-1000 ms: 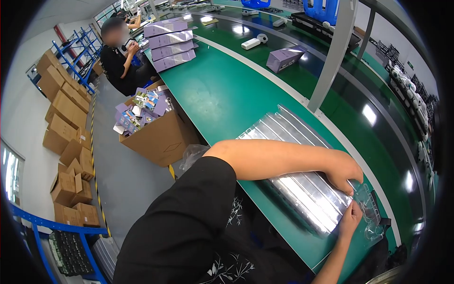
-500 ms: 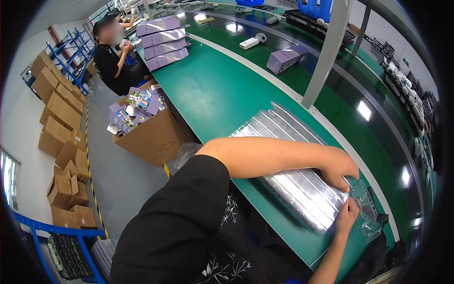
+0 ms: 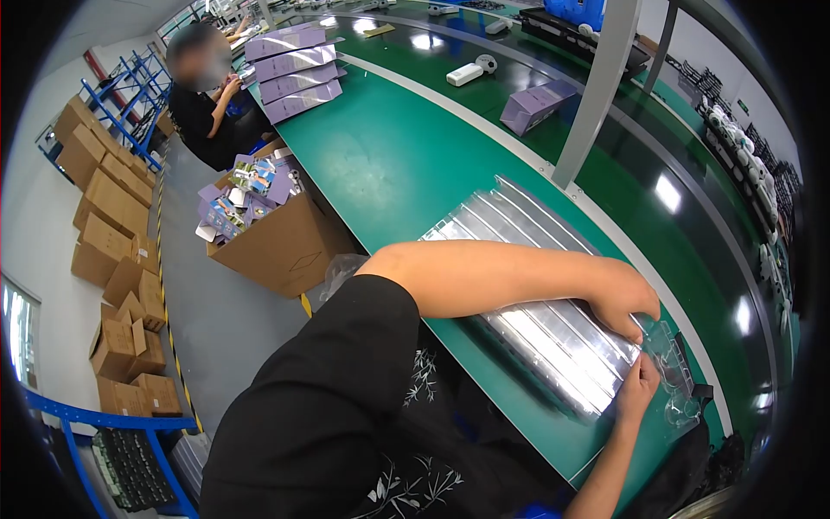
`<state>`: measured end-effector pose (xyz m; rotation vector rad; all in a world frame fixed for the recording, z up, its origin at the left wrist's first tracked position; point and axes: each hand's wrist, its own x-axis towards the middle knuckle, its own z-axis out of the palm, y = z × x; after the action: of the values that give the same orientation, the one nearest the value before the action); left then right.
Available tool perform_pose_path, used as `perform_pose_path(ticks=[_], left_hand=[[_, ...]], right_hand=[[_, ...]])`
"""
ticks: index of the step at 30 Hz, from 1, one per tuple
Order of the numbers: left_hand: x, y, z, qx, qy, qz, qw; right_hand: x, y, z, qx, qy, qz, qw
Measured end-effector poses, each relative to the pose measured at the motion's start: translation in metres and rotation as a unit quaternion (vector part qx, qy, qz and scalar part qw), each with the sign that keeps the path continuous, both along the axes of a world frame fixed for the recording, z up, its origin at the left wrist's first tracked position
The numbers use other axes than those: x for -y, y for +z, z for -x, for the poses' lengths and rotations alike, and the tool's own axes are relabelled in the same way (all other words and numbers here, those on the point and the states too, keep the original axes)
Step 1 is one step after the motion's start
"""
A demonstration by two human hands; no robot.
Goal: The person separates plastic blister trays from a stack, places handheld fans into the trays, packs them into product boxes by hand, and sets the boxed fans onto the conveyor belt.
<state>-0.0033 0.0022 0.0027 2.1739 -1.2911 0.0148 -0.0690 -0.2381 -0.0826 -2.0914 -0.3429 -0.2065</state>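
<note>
While both hands meet at one end of a shiny ribbed bundle, the head view shows it lying flat on the green tabletop, partly covered by the left forearm. The left hand bends down over the end edge with its fingers curled; whether they grip the plastic, I cannot tell. The right hand is just below, thumb and bent fingers apparently pinching the edge. Loose clear plastic lies just beside them.

As for progress, the ribbed pieces already lie gathered together, so that part looks done. Handling of the end edge looks unfinished, since both hands are on it; how much is left cannot be told.

Farther along the tabletop stand stacked purple cartons, near a seated co-worker.
</note>
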Motion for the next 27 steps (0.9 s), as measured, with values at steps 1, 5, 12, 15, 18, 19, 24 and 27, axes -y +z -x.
perform_pose_path(ticks=[1, 5, 12, 15, 18, 19, 24, 27], left_hand=[[-0.001, 0.000, 0.002, -0.006, 0.002, -0.004, 1.000], [0.000, 0.007, -0.001, 0.003, -0.002, -0.013, 1.000], [-0.001, 0.003, 0.001, -0.021, -0.004, -0.008, 1.000], [-0.001, 0.004, 0.000, -0.011, -0.004, -0.010, 1.000], [0.000, 0.005, 0.000, -0.001, -0.002, -0.005, 1.000], [-0.001, 0.005, 0.001, -0.001, 0.001, -0.003, 1.000], [-0.001, 0.007, 0.000, -0.017, 0.011, 0.007, 1.000], [0.003, 0.011, -0.005, -0.110, 0.064, 0.037, 0.991]], right_hand=[[0.000, -0.001, 0.001, 0.001, 0.000, 0.000, 1.000], [0.000, 0.003, -0.002, -0.023, 0.001, -0.005, 1.000], [-0.007, 0.008, 0.004, -0.022, -0.009, -0.027, 0.999], [-0.002, 0.003, 0.003, -0.019, -0.011, -0.004, 1.000], [-0.002, 0.008, 0.001, -0.020, -0.015, -0.003, 1.000], [-0.004, 0.009, 0.002, -0.026, -0.018, -0.015, 0.999], [-0.008, 0.014, 0.005, -0.040, -0.021, -0.035, 0.998], [-0.014, 0.019, 0.008, -0.042, -0.029, -0.038, 0.998]])
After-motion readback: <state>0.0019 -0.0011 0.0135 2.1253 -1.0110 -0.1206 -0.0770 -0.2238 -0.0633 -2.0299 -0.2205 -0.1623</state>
